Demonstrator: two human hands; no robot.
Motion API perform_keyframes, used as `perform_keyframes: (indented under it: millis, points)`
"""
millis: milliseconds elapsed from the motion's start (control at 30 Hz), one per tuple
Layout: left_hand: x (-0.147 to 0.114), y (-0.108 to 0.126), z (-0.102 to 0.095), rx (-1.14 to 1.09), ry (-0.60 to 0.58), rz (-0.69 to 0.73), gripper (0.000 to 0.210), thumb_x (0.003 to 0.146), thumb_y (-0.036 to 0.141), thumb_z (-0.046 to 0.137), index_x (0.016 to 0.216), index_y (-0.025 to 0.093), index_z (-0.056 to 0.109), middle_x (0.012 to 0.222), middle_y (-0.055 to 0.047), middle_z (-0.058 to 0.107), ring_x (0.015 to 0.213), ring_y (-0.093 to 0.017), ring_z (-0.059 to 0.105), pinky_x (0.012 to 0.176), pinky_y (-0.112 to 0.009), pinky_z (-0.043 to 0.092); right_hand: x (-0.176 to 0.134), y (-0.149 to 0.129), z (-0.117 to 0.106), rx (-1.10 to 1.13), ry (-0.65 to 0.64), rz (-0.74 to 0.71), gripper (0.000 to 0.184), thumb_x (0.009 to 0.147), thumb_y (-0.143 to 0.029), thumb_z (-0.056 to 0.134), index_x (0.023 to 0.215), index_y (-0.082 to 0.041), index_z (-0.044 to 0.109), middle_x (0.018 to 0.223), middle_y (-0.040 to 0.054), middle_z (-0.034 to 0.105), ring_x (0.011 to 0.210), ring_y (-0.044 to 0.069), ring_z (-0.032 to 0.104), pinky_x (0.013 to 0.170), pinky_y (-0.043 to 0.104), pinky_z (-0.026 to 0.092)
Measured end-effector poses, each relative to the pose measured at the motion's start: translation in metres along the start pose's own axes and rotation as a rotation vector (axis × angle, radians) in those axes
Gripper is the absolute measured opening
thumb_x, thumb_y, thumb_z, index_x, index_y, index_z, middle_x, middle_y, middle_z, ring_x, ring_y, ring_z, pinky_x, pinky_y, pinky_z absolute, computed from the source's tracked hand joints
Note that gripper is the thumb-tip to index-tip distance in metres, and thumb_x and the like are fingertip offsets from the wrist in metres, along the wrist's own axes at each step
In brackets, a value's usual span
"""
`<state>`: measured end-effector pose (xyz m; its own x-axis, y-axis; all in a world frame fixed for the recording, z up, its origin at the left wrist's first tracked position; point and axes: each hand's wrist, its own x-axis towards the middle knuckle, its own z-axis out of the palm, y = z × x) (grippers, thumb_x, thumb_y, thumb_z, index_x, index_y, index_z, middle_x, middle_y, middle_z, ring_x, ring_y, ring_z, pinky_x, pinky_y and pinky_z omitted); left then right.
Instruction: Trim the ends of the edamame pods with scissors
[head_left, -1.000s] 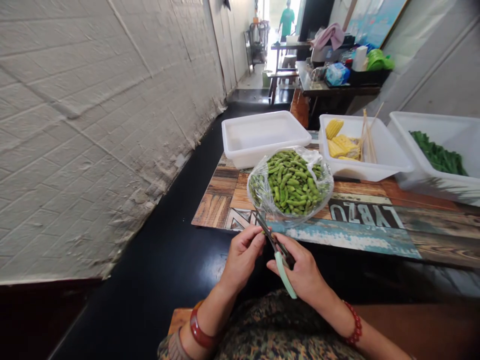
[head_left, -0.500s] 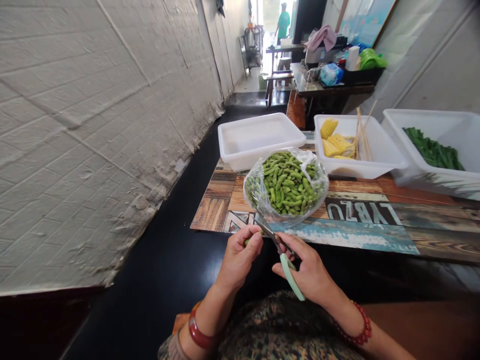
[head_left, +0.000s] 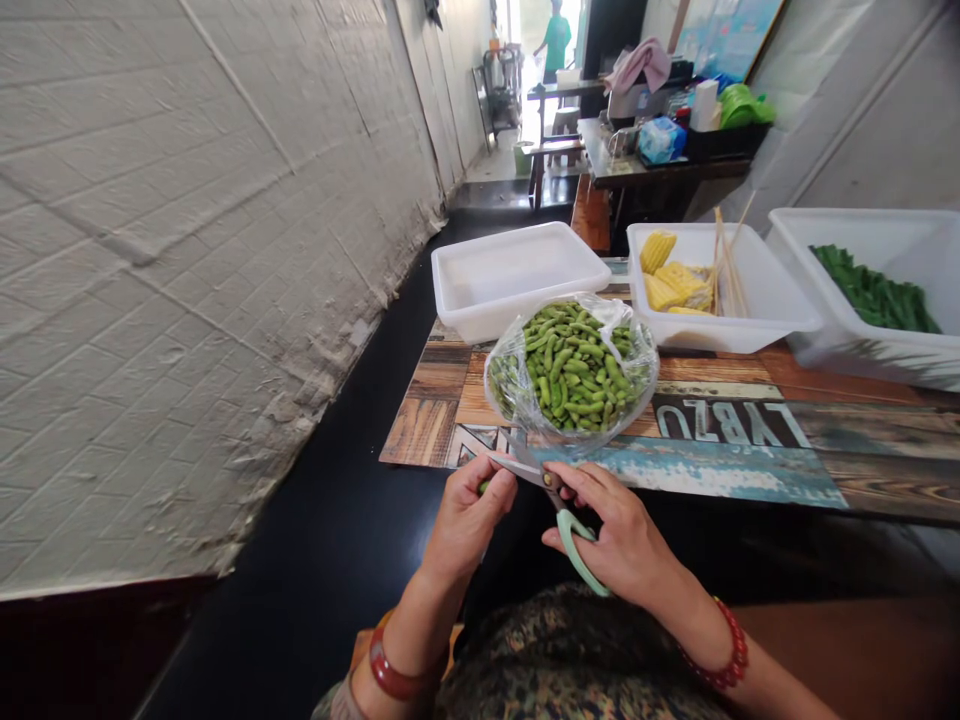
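My left hand [head_left: 471, 512] is closed in a pinch round a green edamame pod [head_left: 484, 487], most of which the fingers hide. In my right hand [head_left: 611, 520] is a pair of scissors [head_left: 576, 550] with pale green handles. The blades are parted, and one lies close against the fingertips of my left hand. Just beyond both hands, a clear plastic bag [head_left: 498, 375] sits open on the wooden-patterned table [head_left: 420, 415]. It is heaped with edamame pods [head_left: 574, 370].
Behind the bag stands a white tub [head_left: 517, 270]. Right of it, another white tub [head_left: 780, 318] holds corn pieces [head_left: 679, 285] and wooden skewers [head_left: 724, 270]. A third tub [head_left: 870, 350] contains cut green vegetables [head_left: 874, 290]. Far back, a person [head_left: 556, 42] stands near the doorway.
The scissor blades have opened wider and swung leftward toward my left hand. My left hand has moved slightly left and down, still pinching a pod. The distant person has shifted a little.
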<state>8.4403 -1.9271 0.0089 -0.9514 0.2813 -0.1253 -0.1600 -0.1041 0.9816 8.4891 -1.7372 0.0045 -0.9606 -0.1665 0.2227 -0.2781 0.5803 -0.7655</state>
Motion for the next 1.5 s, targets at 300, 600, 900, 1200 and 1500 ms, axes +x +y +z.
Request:
perform_keyframes:
  millis: [300, 600, 900, 1200, 1500]
  points:
    - [0.001, 0.001, -0.002, 0.022, 0.019, -0.020, 0.029, 0.085, 0.044, 0.063, 0.086, 0.015, 0.066, 0.060, 0.003, 0.045, 0.054, -0.008, 0.033, 0.050, -0.021, 0.025, 0.003, -0.003, 0.003, 0.006, 0.016, -0.035, 0.068, 0.073, -0.021, 0.079, 0.135, -0.027, 0.052, 0.104, 0.0061, 0.063, 0.084, 0.020, 0.062, 0.079, 0.036, 0.055]
    - [0.003, 0.005, -0.009, 0.075, 0.039, 0.005, 0.027, 0.086, 0.041, 0.063, 0.082, 0.015, 0.067, 0.059, 0.004, 0.043, 0.054, -0.008, 0.033, 0.051, -0.021, 0.027, 0.012, -0.005, 0.006, -0.033, -0.042, -0.032, 0.066, 0.070, -0.021, 0.082, 0.131, -0.026, 0.055, 0.101, 0.0059, 0.063, 0.086, 0.022, 0.062, 0.078, 0.036, 0.054]
    - [0.008, 0.002, -0.013, -0.079, 0.095, -0.030, 0.029, 0.084, 0.043, 0.066, 0.076, 0.015, 0.060, 0.056, 0.007, 0.035, 0.050, -0.006, 0.026, 0.048, -0.021, 0.021, 0.022, 0.001, 0.027, 0.029, 0.002, -0.068, 0.051, 0.079, -0.024, 0.075, 0.127, -0.022, 0.059, 0.085, 0.0035, 0.062, 0.072, 0.018, 0.060, 0.068, 0.030, 0.054]
    - [0.028, 0.011, -0.001, -0.315, 0.149, -0.096, 0.019, 0.075, 0.027, 0.068, 0.092, 0.018, 0.067, 0.074, 0.000, 0.062, 0.052, -0.006, 0.046, 0.046, -0.018, 0.028, 0.019, 0.001, 0.025, 0.237, 0.225, 0.008, 0.044, 0.081, -0.030, 0.072, 0.123, -0.020, 0.063, 0.090, 0.0062, 0.071, 0.074, 0.018, 0.065, 0.073, 0.031, 0.056]
    - [0.067, 0.036, 0.051, 0.528, -0.035, 0.378, 0.013, 0.083, 0.024, 0.062, 0.086, 0.019, 0.073, 0.081, -0.005, 0.062, 0.076, -0.017, 0.056, 0.067, -0.026, 0.042, -0.003, 0.008, -0.001, 0.296, 0.401, 0.118, 0.039, 0.084, -0.030, 0.065, 0.121, -0.018, 0.064, 0.084, 0.0045, 0.072, 0.069, 0.016, 0.067, 0.070, 0.028, 0.058]
